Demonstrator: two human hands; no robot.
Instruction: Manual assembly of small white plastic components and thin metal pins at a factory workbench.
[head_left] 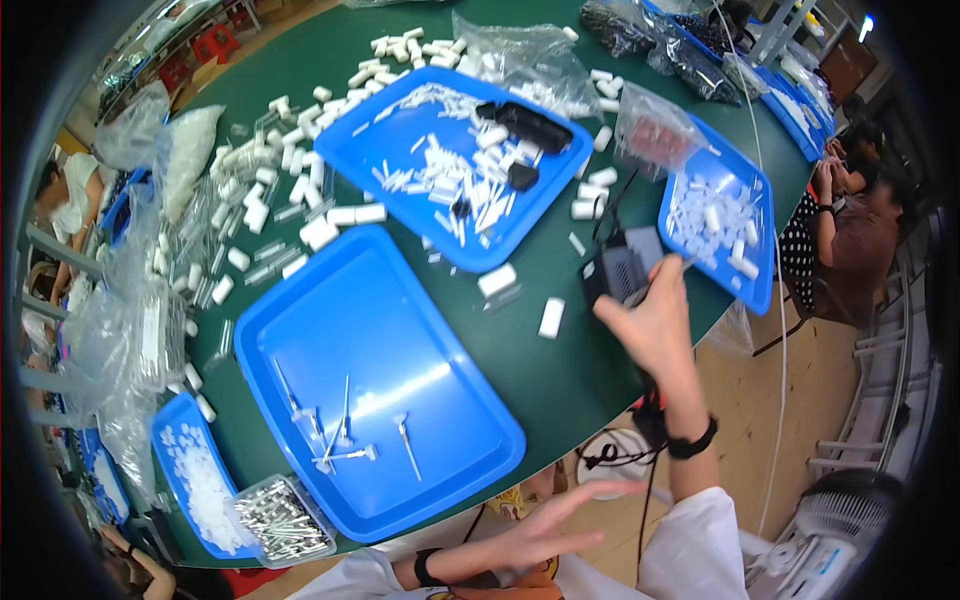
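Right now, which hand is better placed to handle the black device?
Right, likely: the right hand is at the black device; the left hand is farther away, close to the body.

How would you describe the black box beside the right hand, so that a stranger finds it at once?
At the right edge of the green table, find the blue tray with white pieces. Just left of it, at the right hand, is a slotted black box. Unlike the black objects inside the large upper tray, it is outside every tray.
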